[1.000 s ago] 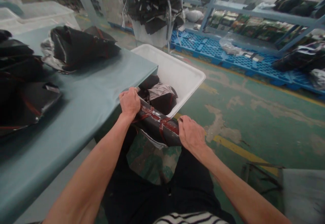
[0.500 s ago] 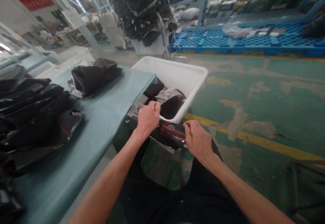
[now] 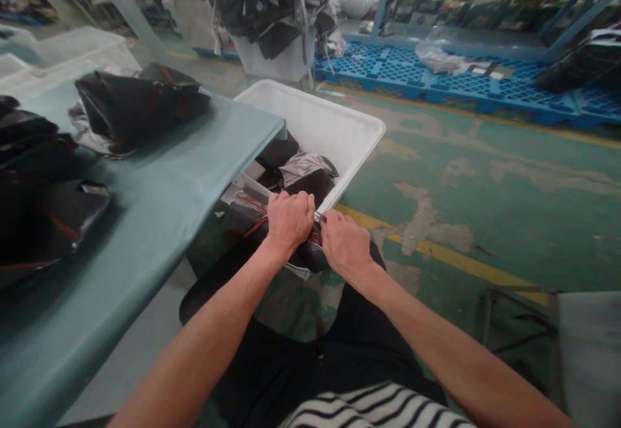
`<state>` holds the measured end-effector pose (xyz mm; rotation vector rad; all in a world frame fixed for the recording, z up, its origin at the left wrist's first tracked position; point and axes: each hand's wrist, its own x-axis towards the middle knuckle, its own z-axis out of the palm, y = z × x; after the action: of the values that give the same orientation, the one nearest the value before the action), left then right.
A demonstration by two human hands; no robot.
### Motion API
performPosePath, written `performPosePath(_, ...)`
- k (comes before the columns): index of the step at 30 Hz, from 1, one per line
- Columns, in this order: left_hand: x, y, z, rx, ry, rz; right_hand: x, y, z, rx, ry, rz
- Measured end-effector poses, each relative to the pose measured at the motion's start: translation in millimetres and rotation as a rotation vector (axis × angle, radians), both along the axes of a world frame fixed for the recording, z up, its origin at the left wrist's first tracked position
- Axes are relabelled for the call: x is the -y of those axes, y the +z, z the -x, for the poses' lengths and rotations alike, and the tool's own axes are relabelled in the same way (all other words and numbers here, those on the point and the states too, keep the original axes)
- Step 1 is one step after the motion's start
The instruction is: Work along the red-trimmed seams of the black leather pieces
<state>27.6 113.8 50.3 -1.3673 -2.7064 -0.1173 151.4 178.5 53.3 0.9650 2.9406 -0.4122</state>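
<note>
A black bag with red trim [image 3: 310,261] lies across my lap, in front of a white plastic bin [image 3: 339,112]. My left hand [image 3: 291,221] is closed on the bag's upper edge, knuckles up. Close beside it, my right hand [image 3: 345,244] pinches the same edge near the bag's right end. The fingertips of both hands are partly hidden. A strip of the bag with red piping shows to the left of my left hand. Inside the bin lie black pieces with a crumpled grey lining [image 3: 303,166].
A teal-covered table [image 3: 194,182] stands at my left, bearing black bags [image 3: 130,108] with red trim. Behind the bin, a heaped container [image 3: 276,56] overflows with black pieces. Blue pallets [image 3: 369,69] line the back. A metal-framed stool [image 3: 514,318] is at the lower right.
My left hand has come over toward my right hand along the bag's edge, so the two are now nearly together. The view has swung right and down.
</note>
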Motion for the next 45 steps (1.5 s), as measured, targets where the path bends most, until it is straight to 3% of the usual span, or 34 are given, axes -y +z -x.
performPosePath(11, 1.3, 3.0, 28.6, 0.107, -0.048, 0.089, -2.1, 1.6, 2.1, 0.137, 0.020, 0.042)
performPosePath(17, 2.7, 8.2, 44.0, 0.166, -0.269, 0.232, -10.5, -7.3, -1.3, -0.005, 0.149, 0.156)
performPosePath(25, 6.9, 7.4, 37.7, 0.095, -0.115, 0.117, -18.1, -26.0, -4.0, -0.188, 0.205, 0.222)
performPosePath(31, 7.9, 11.7, 38.8, 0.154, 0.047, 0.071, -23.5, 0.5, 1.1, -0.133, 0.038, 0.145)
performPosePath(36, 8.1, 13.6, 40.4, 0.068, 0.116, 0.135, 2.1, 18.6, 29.2, -0.166, -0.037, 0.076)
performPosePath(41, 12.8, 3.0, 42.5, 0.036, 0.151, 0.035, 20.5, 2.0, 60.2, -0.085, -0.061, 0.088)
performPosePath(45, 15.7, -5.2, 46.9, 0.059, 0.192, -0.095, 20.6, -8.5, 65.8, -0.061, -0.055, 0.109)
